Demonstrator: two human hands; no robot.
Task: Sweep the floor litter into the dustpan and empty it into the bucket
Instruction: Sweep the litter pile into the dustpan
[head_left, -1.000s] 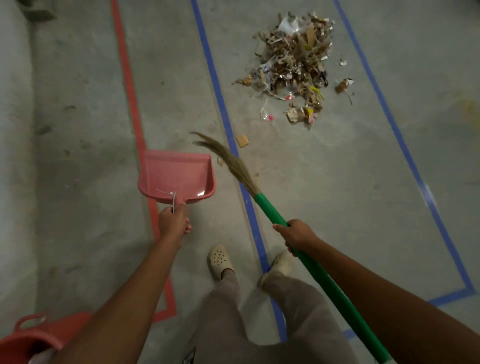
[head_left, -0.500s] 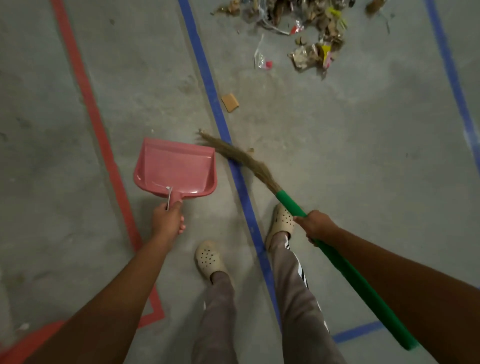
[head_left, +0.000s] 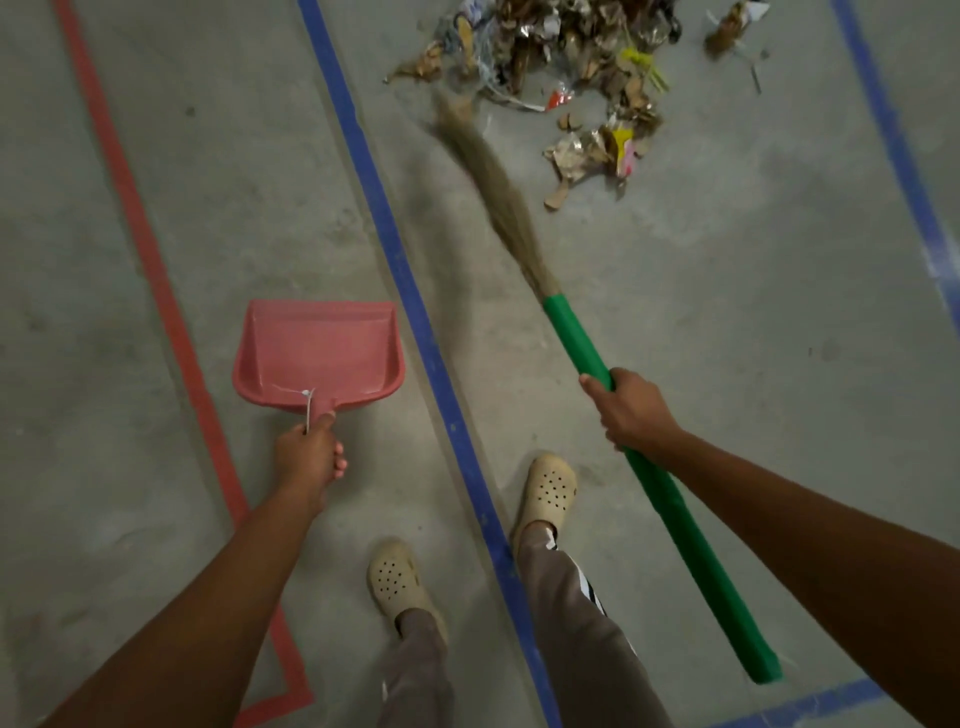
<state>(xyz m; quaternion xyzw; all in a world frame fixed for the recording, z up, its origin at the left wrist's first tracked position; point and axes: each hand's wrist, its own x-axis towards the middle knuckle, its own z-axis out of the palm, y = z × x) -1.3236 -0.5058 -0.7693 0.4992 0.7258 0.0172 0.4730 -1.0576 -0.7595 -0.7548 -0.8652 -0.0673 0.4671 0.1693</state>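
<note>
Pink plastic dustpan (head_left: 317, 358) is held empty by the curled fingers of the left hand (head_left: 309, 457), while the right hand (head_left: 631, 410) grips the green-handled straw broom (head_left: 576, 343), whose tip should probably drag the paper-scrap litter pile (head_left: 566, 67), far ahead of those fingers, in short strokes over the blue tape line (head_left: 395, 249), with bare floor between.

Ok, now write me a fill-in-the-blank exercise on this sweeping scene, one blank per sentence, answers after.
1. The left hand grips the pink dustpan by its ____.
2. The right hand grips the broom on its ____ shaft.
3. The blue tape line runs ____ the two cream clogs.
4. Of the litter pile, ____ is in the dustpan yet.

Missing words: handle; green; between; none.
</note>
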